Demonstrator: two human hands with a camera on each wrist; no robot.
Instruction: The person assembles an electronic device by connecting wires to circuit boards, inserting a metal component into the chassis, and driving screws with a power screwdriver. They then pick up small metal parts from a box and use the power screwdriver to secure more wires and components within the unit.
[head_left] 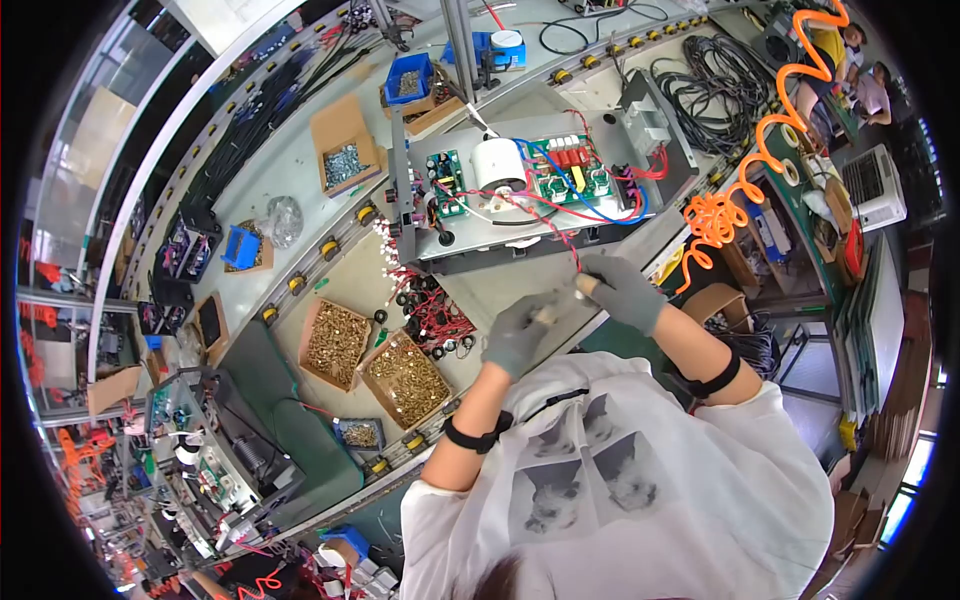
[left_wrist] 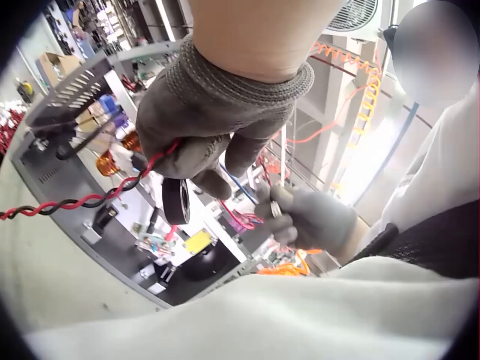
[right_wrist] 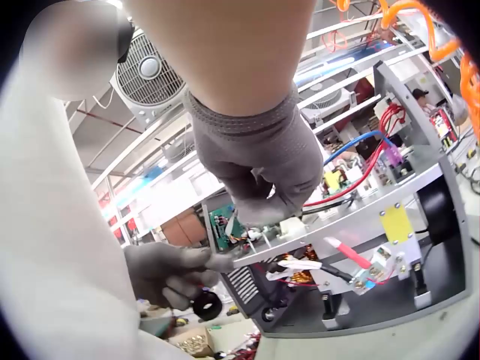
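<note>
At the front edge of an opened metal chassis (head_left: 460,262), both gloved hands are held close together. My left hand (head_left: 518,330) has its fingers curled round a red-and-black twisted wire (left_wrist: 94,200); a black ring (left_wrist: 176,201) shows right at its fingertips. The same black ring (right_wrist: 208,305) sits below the left fingers in the right wrist view. My right hand (head_left: 622,292) pinches a red twisted wire (head_left: 562,238) that runs down from the chassis. A small pale piece (left_wrist: 276,208) shows between the right fingertips. The curled fingers hide the wire ends.
Cartons of brass-coloured fittings (head_left: 335,345) stand left of the hands. Beside them lies a pile of red-and-black wires with black rings (head_left: 435,315). An orange coiled hose (head_left: 715,215) hangs at the right. Circuit boards (head_left: 570,165) and a white cylinder (head_left: 497,163) sit in the chassis.
</note>
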